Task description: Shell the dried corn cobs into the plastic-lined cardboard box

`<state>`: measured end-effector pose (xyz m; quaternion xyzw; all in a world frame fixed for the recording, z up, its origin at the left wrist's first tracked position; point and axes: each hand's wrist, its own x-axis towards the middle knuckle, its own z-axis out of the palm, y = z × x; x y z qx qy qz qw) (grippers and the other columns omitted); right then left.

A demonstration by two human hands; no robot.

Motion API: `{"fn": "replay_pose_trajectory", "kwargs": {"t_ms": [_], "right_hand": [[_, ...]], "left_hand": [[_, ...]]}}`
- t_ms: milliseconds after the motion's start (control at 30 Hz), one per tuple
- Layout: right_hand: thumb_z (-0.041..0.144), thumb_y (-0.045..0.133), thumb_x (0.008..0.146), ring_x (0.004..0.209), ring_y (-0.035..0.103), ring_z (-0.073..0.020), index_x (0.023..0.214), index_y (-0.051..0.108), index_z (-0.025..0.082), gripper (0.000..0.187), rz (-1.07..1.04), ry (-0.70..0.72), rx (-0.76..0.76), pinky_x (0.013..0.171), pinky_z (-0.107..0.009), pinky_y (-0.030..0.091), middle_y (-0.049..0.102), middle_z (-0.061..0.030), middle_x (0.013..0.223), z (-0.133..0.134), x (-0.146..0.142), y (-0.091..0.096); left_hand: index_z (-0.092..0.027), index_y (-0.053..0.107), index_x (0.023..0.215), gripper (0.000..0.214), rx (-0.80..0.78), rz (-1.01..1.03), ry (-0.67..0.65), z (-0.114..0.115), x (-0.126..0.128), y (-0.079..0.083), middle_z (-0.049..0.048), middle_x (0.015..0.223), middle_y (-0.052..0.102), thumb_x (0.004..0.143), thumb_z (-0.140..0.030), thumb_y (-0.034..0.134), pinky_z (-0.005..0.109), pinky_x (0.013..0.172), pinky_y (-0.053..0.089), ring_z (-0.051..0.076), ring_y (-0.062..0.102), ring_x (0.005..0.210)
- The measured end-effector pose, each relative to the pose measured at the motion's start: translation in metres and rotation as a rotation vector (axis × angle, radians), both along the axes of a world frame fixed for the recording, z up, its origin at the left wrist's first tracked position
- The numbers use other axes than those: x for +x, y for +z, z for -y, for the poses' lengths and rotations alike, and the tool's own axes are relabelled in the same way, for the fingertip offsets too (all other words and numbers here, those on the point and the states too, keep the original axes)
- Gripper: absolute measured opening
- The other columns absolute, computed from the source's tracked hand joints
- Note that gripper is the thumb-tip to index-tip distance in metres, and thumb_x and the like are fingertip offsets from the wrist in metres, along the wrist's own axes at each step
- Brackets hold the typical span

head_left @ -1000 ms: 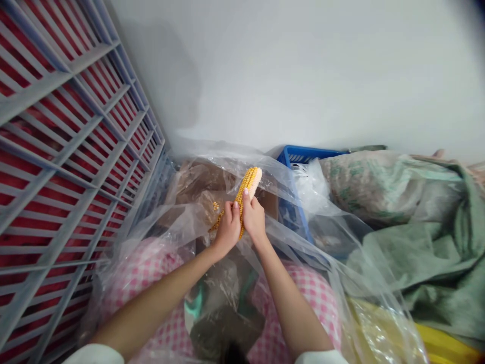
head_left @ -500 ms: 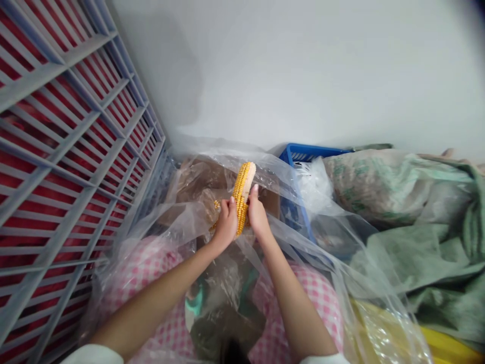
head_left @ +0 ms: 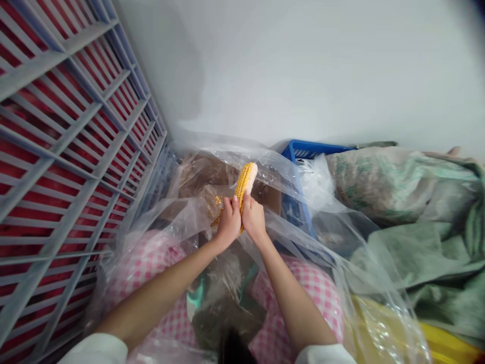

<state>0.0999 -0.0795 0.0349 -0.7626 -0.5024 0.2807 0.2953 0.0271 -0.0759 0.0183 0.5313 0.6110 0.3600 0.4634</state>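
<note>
A partly stripped corn cob point(head_left: 245, 182) is held over the cardboard box point(head_left: 200, 174), tilted with its tip toward the box's far edge; yellow kernels cover its left side, while the upper right face is bare and pale. Both hands are closed around its lower part, left hand point(head_left: 229, 220) and right hand point(head_left: 253, 217) side by side, thumbs up along the cob. Loose kernels point(head_left: 217, 200) lie just left of the left hand.

Clear plastic sheeting point(head_left: 182, 217) drapes across the box and the checked trousers point(head_left: 310, 283). Past the box's right edge stands a blue basket point(head_left: 318, 147) with a white plastic bag point(head_left: 316, 179), its dark marking too small to read. The woven sack point(head_left: 379, 182) beyond carries blurred green print, also illegible. A slatted crate point(head_left: 85, 39) bounds the left side closely; open room lies above the cob, before the pale wall point(head_left: 303, 71).
</note>
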Motion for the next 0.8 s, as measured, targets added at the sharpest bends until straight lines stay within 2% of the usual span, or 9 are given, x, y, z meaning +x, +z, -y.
{"fn": "replay_pose_trajectory", "kwargs": {"t_ms": [167, 300, 367, 433, 500, 533, 633, 700, 800], "right_hand": [[0.057, 0.014, 0.084, 0.059, 0.054, -0.0186, 0.061, 0.055, 0.017, 0.061, -0.142, -0.105, 0.041, 0.056, -0.028, 0.033, 0.062, -0.0114, 0.067, -0.002, 0.003, 0.000], [0.060, 0.024, 0.080, 0.045, 0.041, -0.0103, 0.067, 0.056, 0.017, 0.056, -0.620, -0.200, -0.006, 0.045, -0.024, 0.029, 0.060, -0.0051, 0.063, -0.010, 0.014, 0.004], [0.053, 0.040, 0.078, 0.041, 0.036, -0.0072, 0.070, 0.057, 0.016, 0.041, -0.852, -0.253, -0.038, 0.042, -0.022, 0.028, 0.060, -0.0034, 0.063, -0.012, 0.021, 0.008], [0.040, 0.054, 0.071, 0.044, 0.039, -0.0060, 0.068, 0.057, 0.015, 0.026, -0.971, -0.241, -0.029, 0.044, -0.021, 0.032, 0.060, -0.0023, 0.064, -0.013, 0.025, 0.010], [0.036, 0.057, 0.069, 0.049, 0.045, -0.0065, 0.074, 0.058, 0.015, 0.021, -0.985, -0.179, 0.005, 0.050, -0.021, 0.038, 0.059, -0.0003, 0.065, -0.011, 0.027, 0.012], [0.038, 0.055, 0.071, 0.049, 0.046, -0.0070, 0.081, 0.059, 0.017, 0.024, -0.960, -0.146, 0.019, 0.050, -0.021, 0.039, 0.058, 0.0013, 0.063, -0.009, 0.027, 0.012], [0.050, 0.046, 0.076, 0.039, 0.039, -0.0068, 0.101, 0.055, 0.022, 0.038, -0.817, -0.109, 0.068, 0.041, -0.020, 0.031, 0.047, 0.0070, 0.052, -0.006, 0.022, 0.011], [0.054, 0.046, 0.074, 0.037, 0.032, -0.0057, 0.093, 0.057, 0.020, 0.041, -0.768, -0.143, 0.091, 0.038, -0.020, 0.026, 0.041, 0.0079, 0.049, -0.006, 0.016, 0.009], [0.056, 0.050, 0.070, 0.042, 0.036, -0.0059, 0.074, 0.054, 0.017, 0.040, -0.811, -0.191, 0.120, 0.041, -0.020, 0.029, 0.043, 0.0056, 0.053, -0.006, 0.008, 0.004]], "left_hand": [[-0.021, 0.036, 0.078, 0.025, -0.036, 0.066, 0.054, -0.004, 0.000, 0.001, 0.0012, 0.070, 0.049, 0.088, -0.041, 0.026, 0.028, 0.068, 0.039, 0.015, 0.052, 0.070], [-0.020, 0.039, 0.080, 0.030, -0.088, 0.121, 0.084, -0.015, -0.004, 0.004, 0.0022, 0.074, 0.051, 0.087, -0.046, 0.024, 0.028, 0.068, 0.039, 0.015, 0.052, 0.071], [-0.020, 0.039, 0.082, 0.032, -0.091, 0.134, 0.102, -0.019, -0.007, 0.005, 0.0020, 0.075, 0.051, 0.087, -0.048, 0.024, 0.028, 0.067, 0.040, 0.015, 0.052, 0.071], [-0.021, 0.040, 0.083, 0.034, -0.100, 0.149, 0.108, -0.023, -0.010, 0.007, 0.0017, 0.075, 0.051, 0.086, -0.051, 0.024, 0.028, 0.065, 0.040, 0.015, 0.051, 0.070], [-0.021, 0.040, 0.083, 0.035, -0.104, 0.156, 0.114, -0.025, -0.012, 0.010, 0.0018, 0.075, 0.051, 0.086, -0.051, 0.023, 0.028, 0.065, 0.040, 0.015, 0.052, 0.069], [-0.021, 0.039, 0.083, 0.034, -0.100, 0.150, 0.118, -0.025, -0.013, 0.011, 0.0021, 0.075, 0.052, 0.086, -0.051, 0.023, 0.028, 0.066, 0.040, 0.015, 0.052, 0.070], [-0.021, 0.038, 0.081, 0.031, -0.061, 0.108, 0.124, -0.024, -0.013, 0.015, 0.0024, 0.075, 0.053, 0.086, -0.049, 0.024, 0.027, 0.066, 0.040, 0.015, 0.053, 0.070], [-0.021, 0.036, 0.081, 0.030, -0.036, 0.092, 0.122, -0.023, -0.012, 0.016, 0.0027, 0.077, 0.054, 0.086, -0.048, 0.024, 0.027, 0.065, 0.040, 0.015, 0.053, 0.071], [-0.022, 0.035, 0.083, 0.028, -0.034, 0.104, 0.105, -0.021, -0.011, 0.016, 0.0026, 0.078, 0.054, 0.086, -0.047, 0.025, 0.026, 0.062, 0.040, 0.014, 0.054, 0.068]]}}
